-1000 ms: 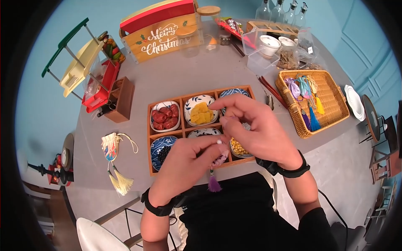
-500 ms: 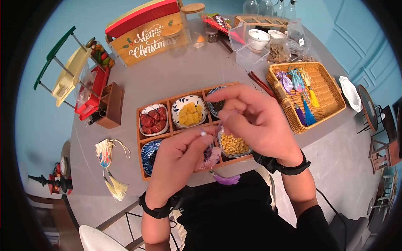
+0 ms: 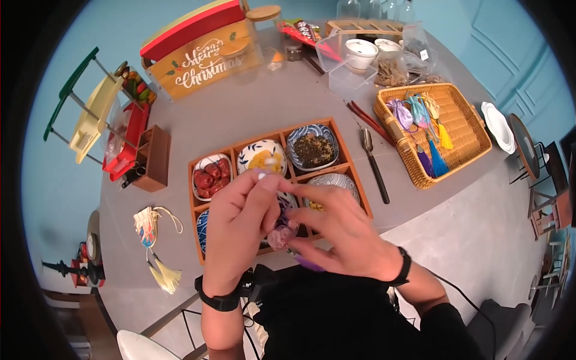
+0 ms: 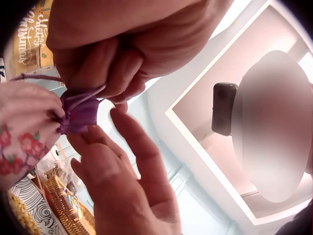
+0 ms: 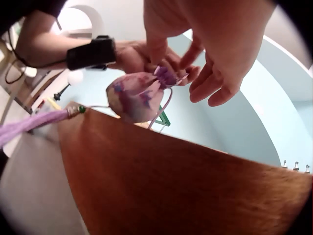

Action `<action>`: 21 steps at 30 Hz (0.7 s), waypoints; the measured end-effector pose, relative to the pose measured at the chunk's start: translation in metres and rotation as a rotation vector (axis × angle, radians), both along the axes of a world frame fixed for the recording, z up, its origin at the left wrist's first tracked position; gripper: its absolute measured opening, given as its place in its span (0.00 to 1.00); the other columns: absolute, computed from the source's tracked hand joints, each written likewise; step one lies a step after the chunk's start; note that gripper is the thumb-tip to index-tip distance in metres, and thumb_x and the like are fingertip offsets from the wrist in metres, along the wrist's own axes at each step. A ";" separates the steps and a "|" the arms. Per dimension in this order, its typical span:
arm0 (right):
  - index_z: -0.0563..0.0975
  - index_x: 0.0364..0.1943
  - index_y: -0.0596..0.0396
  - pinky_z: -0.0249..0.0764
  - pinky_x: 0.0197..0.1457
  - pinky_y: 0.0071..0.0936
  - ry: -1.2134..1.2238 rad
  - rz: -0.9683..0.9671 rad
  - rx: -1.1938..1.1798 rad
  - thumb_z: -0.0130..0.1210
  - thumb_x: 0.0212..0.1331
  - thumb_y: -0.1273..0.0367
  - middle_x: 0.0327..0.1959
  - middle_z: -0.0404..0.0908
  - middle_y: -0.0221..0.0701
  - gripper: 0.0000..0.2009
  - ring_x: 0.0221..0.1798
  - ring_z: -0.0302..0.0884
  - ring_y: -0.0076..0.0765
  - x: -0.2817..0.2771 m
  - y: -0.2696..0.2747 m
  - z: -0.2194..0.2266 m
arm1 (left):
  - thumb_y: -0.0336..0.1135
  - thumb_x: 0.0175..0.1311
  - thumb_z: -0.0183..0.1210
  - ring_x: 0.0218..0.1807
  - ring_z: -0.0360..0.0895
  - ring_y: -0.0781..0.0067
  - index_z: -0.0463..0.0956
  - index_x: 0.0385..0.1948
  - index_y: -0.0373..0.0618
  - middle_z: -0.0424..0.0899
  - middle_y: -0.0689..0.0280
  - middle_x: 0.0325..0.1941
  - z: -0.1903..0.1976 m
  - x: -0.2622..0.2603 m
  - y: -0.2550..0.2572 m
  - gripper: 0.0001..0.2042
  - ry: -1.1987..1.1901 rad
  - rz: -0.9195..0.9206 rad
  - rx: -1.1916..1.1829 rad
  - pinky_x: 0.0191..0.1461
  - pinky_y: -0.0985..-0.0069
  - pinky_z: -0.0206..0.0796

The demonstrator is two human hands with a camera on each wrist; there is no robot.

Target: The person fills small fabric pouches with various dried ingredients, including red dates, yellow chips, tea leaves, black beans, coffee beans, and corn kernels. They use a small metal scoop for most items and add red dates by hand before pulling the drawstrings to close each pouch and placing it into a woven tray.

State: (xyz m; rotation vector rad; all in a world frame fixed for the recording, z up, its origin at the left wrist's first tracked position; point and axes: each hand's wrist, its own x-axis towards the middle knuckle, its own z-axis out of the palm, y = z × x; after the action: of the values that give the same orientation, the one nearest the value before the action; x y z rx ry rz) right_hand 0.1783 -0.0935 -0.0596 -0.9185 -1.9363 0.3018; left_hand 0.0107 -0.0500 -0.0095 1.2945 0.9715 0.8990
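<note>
In the head view, my left hand [image 3: 237,207] pinches the cord end of a small pink-and-purple floral drawstring pouch [image 3: 278,237], thumb against forefinger by a white bead. The pouch hangs below, its purple neck [image 4: 83,115] gathered, as the left wrist view shows. My right hand [image 3: 345,234] is beside it with fingers spread and its fingertips close to the neck. A lilac tassel [image 5: 39,125] trails from the pouch. Under both hands lies a divided wooden tray [image 3: 354,173] with dishes of red dates [image 3: 211,178], yellow pieces [image 3: 264,159] and dark dried herbs [image 3: 313,150]; the hands partly hide it.
A wicker basket [image 3: 465,156] with several tasselled pouches sits at the right. Between it and the tray lies a dark-handled scoop [image 3: 377,174]. A cream pouch [image 3: 146,228] with yellow tassels rests at the left. Jars, white cups [image 3: 361,55] and a Christmas box [image 3: 204,66] stand behind.
The right hand has come down from above the tray to the pouch, its fingers now spread where they were bent near the cord. The left hand keeps its pinch. The view has shifted, uncovering the herb dish.
</note>
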 end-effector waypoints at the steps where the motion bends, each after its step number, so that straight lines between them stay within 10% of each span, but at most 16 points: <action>1: 0.71 0.43 0.57 0.68 0.48 0.39 0.144 -0.006 0.024 0.66 0.49 0.75 0.52 0.75 0.43 0.18 0.45 0.73 0.48 -0.007 0.003 -0.008 | 0.38 0.74 0.48 0.16 0.56 0.90 0.76 0.36 0.39 0.66 0.76 0.15 0.005 0.000 -0.003 0.12 -0.009 0.010 -0.005 0.21 0.87 0.47; 6: 0.70 0.41 0.55 0.68 0.44 0.37 0.494 -0.031 -0.100 0.68 0.43 0.79 0.45 0.79 0.38 0.21 0.33 0.72 0.39 -0.037 0.003 -0.023 | 0.39 0.74 0.47 0.14 0.60 0.86 0.74 0.37 0.39 0.70 0.71 0.17 0.013 -0.001 -0.007 0.12 -0.068 -0.019 0.031 0.17 0.87 0.49; 21: 0.76 0.39 0.55 0.69 0.54 0.35 0.062 -0.205 -0.011 0.61 0.48 0.80 0.30 0.79 0.29 0.13 0.31 0.77 0.34 -0.008 -0.024 0.009 | 0.35 0.73 0.51 0.25 0.73 0.85 0.76 0.38 0.37 0.80 0.68 0.25 0.007 0.004 -0.009 0.10 -0.223 -0.009 0.029 0.26 0.87 0.59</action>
State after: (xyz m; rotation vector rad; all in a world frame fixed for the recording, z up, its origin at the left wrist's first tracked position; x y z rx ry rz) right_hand 0.1707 -0.1177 -0.0508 -1.0925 -1.7684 0.2182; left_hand 0.0151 -0.0587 -0.0028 1.1933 0.7803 1.0301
